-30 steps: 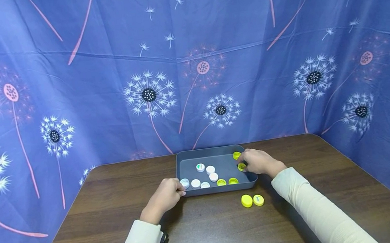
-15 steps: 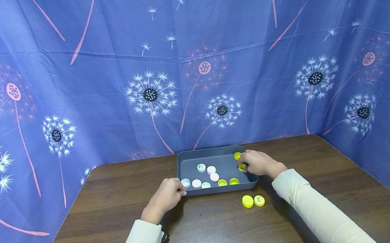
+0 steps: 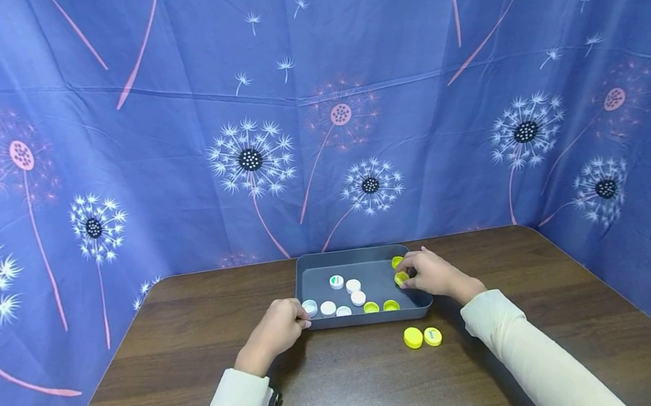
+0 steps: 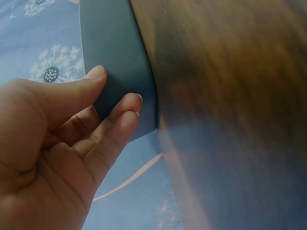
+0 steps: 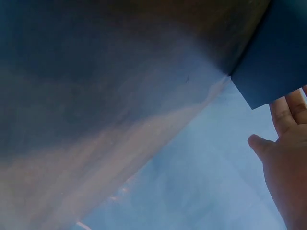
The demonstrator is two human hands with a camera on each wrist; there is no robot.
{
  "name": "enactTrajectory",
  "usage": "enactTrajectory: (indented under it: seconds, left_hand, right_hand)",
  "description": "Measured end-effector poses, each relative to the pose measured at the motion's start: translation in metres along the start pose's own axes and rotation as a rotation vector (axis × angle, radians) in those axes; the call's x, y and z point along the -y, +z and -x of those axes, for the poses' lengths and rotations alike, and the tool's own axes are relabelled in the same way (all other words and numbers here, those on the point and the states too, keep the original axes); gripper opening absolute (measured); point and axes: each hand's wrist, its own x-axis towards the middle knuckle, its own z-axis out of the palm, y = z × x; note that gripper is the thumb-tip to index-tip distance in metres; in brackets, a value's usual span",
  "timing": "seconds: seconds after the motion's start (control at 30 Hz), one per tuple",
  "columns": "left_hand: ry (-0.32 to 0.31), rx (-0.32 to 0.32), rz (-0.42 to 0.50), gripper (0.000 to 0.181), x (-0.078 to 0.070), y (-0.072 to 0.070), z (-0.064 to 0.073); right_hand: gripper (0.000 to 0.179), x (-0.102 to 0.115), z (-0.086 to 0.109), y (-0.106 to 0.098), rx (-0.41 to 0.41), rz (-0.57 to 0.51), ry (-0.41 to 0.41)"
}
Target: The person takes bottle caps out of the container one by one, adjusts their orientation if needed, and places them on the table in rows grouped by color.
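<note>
A dark grey tray (image 3: 369,317) stands on the table, holding several white and yellow bottle caps. At its front left corner my left hand (image 3: 275,329) grips the wall, thumb and fingers on the tray (image 4: 120,52) in the left wrist view. My right hand (image 3: 435,274) reaches over the right side. Its thumb and forefinger pinch a yellow cap (image 3: 401,279), hollow side showing. Just behind is another yellow cap (image 3: 397,261), partly hidden by the hand. In the right wrist view, the tray wall (image 5: 276,62) hides the fingertips of my right hand (image 5: 288,153).
Two yellow caps, one plain (image 3: 413,337) and one printed (image 3: 433,336), lie on the wooden table (image 3: 346,388) before the tray. White caps (image 3: 354,285) fill the tray's left and middle. A blue dandelion-print cloth (image 3: 317,130) hangs behind the table.
The right hand's fingers have moved apart around the yellow cap, which has shifted slightly left and away. The left hand stays at the tray's corner.
</note>
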Motion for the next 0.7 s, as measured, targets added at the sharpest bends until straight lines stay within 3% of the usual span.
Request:
enactTrajectory:
  seconds: [0.23,0.7]
  left_hand:
    - [0.015,-0.002,-0.002,0.005,0.001,0.0,0.001]
    - [0.014,0.0,0.0,0.004,-0.001,0.0,0.001]
  right_hand:
    - [0.026,0.009,0.008,0.0,-0.101,-0.033,0.001]
    - [0.031,0.026,0.022,-0.002,-0.192,-0.179,-0.034]
